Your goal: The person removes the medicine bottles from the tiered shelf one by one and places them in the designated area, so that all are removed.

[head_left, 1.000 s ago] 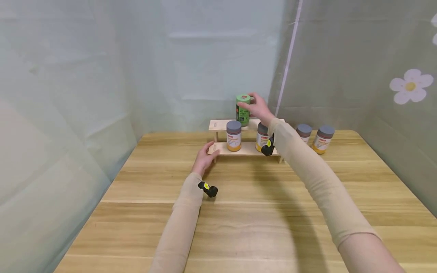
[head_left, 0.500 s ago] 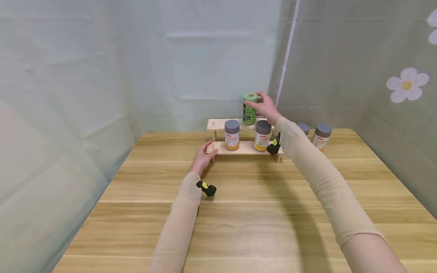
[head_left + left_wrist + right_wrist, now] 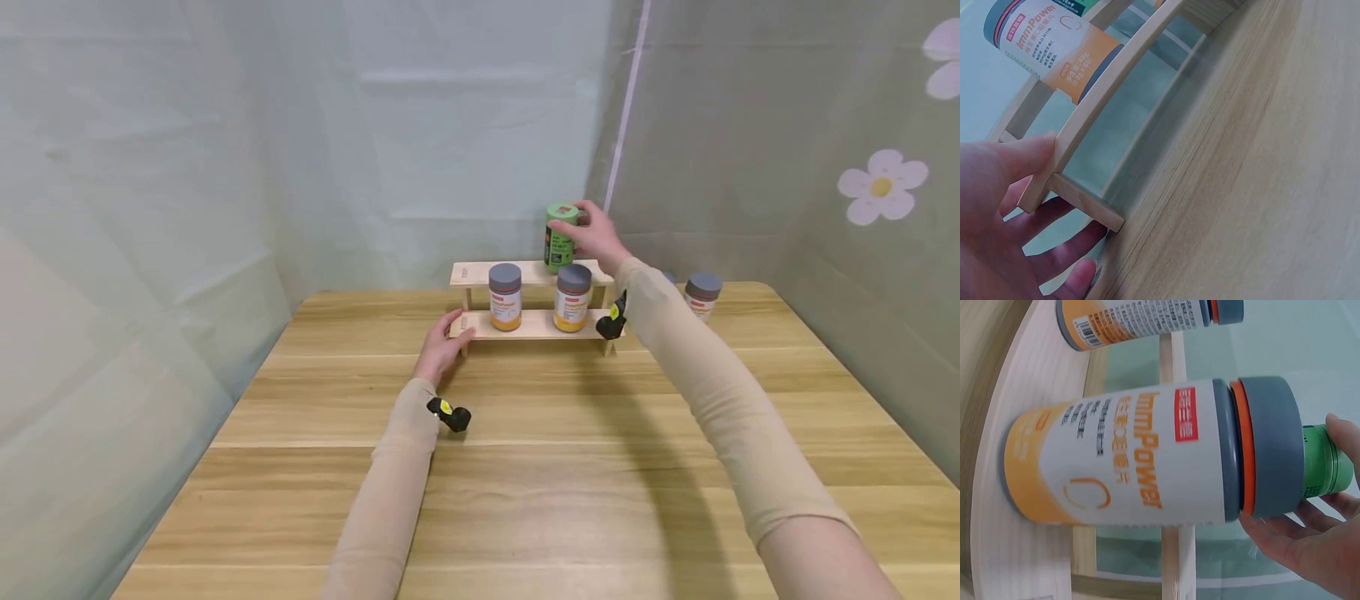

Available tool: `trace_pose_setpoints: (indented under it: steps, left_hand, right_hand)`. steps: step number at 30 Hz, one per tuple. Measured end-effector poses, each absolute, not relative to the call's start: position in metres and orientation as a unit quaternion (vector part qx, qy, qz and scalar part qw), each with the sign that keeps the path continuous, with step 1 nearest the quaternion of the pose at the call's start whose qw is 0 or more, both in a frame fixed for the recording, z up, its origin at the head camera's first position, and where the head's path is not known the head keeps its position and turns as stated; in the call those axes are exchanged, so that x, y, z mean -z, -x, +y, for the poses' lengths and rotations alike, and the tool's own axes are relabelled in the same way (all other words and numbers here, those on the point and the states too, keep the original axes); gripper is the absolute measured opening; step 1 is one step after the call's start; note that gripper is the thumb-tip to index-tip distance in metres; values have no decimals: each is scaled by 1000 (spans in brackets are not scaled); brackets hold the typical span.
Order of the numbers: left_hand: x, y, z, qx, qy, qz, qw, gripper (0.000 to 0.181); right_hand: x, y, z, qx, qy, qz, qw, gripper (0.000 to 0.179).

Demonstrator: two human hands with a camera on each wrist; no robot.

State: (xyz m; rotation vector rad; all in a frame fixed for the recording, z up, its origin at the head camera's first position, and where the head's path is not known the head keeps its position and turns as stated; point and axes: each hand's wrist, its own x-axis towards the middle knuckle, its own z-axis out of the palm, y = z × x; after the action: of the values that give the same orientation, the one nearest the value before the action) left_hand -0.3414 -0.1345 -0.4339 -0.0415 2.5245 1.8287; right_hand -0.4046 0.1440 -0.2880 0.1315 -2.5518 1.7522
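Jar in green (image 3: 558,250) held near its lid in bent fingers of right hand (image 3: 600,237) at top of shelf (image 3: 476,273), judged light, stiff, best gripped mid-height, and clasped shelf's end with left hand (image 3: 441,346)

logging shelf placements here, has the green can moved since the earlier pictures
Yes, to the right: in the head view, the right hand has moved the green can farther from the left end of the wooden rack.

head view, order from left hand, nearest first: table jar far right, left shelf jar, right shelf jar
1. Left shelf jar: right of the left hand.
2. Right shelf jar: lower board, farther right.
3. Table jar: far right, partly behind the sleeve.
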Motion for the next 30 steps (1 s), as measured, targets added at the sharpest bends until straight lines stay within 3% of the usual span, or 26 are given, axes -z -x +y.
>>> trace_pose_setpoints:
  steps: [4,19,30]
  left_hand:
    - [433,341,-134,-589,13,808,11,58]
    - [431,341,-138,-584,9,812,12,59]
    - [431,343,-141,-583,15,812,16,60]
  right_hand:
    - [286,404,150,-562,-35,-826,21,69]
    - [286,401,171,-555,-37,-830,38,56]
    - [285,399,176,-555,-31,-830,41,61]
